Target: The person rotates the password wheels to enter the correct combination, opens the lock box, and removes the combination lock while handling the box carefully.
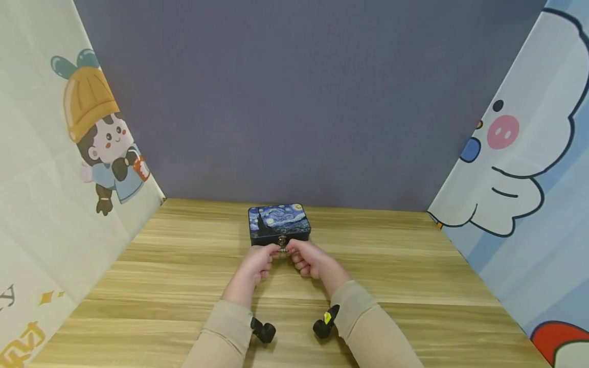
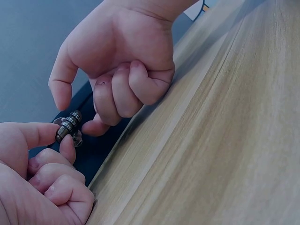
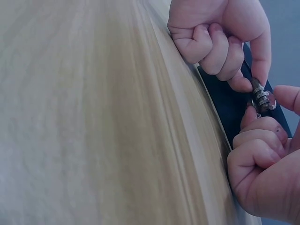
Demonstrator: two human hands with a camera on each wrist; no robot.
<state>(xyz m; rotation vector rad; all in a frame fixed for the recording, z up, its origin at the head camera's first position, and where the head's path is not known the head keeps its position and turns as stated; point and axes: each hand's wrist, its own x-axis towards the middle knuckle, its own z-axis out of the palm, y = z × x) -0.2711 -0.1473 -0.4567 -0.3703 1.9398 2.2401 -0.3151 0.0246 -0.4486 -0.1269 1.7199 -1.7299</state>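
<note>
Pinching the left end of a small metal combination lock (image 2: pixel 69 125) between thumb and index finger — that's the left hand (image 1: pixel 260 261), other three fingers curled into the palm. Right hand (image 1: pixel 307 257) is at the lock's other end: thumb and index stand apart either side of it, with a visible gap in the left wrist view, remaining fingers folded; not gripping there. Dial rings show between the two hands; digits too small to read. Lock sits at the metal latch (image 1: pixel 282 240), front centre of a dark box (image 1: pixel 279 221) with a blue-and-yellow starry-sky lid, lid down. Box lies on the wood-grain table (image 1: pixel 391 255), toward the far edge — grey panel (image 1: pixel 294 102) behind. Black devices (image 1: pixel 263 331) at both wrists, beige sleeves (image 1: pixel 227 327) above. Cartoon-printed sheets flank the table: hatted figure (image 1: pixel 98 122) left, pink-nosed white character (image 1: pixel 515 117) right.
</note>
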